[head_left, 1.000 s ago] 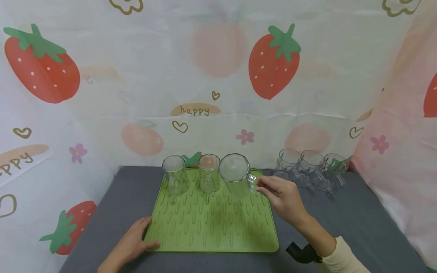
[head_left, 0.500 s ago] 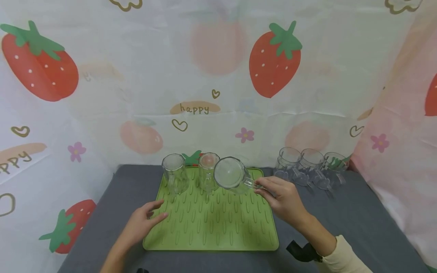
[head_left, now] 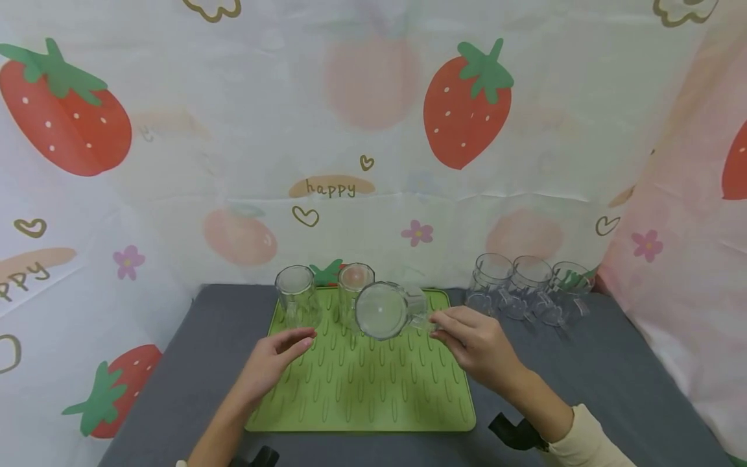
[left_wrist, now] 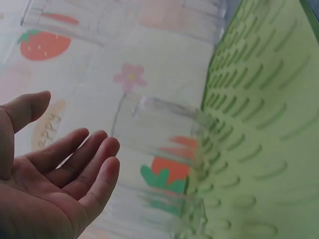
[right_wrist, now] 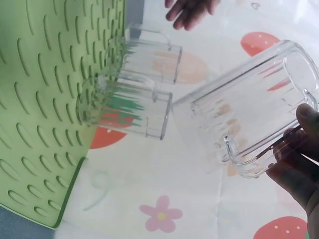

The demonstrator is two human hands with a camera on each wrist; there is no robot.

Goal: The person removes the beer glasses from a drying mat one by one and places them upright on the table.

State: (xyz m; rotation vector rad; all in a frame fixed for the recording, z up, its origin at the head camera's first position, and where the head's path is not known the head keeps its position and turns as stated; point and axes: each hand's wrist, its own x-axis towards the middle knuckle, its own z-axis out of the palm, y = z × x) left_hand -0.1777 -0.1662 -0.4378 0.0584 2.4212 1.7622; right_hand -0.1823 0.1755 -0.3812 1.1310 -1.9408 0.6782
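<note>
A clear mug (head_left: 382, 311) is held tilted above the green mat (head_left: 362, 395), one round end facing the head camera. My right hand (head_left: 481, 344) pinches its handle between thumb and fingers; the right wrist view shows the same hand (right_wrist: 299, 154) at the handle. My left hand (head_left: 268, 366) is over the mat's left part, a little left of the mug, holding nothing. In the left wrist view that hand (left_wrist: 65, 184) has its palm showing and its fingers loosely bent. Two more clear mugs, a left one (head_left: 297, 295) and a right one (head_left: 356, 285), stand on the mat's back part.
Several clear mugs (head_left: 531, 285) stand in a row at the back right of the grey table (head_left: 583, 389). A printed strawberry cloth (head_left: 373, 149) hangs behind the table and along its sides.
My left hand has left the mat's left edge and moved up and right towards the mug. My right hand has tipped the mug further over, its body shifting slightly left and down.
</note>
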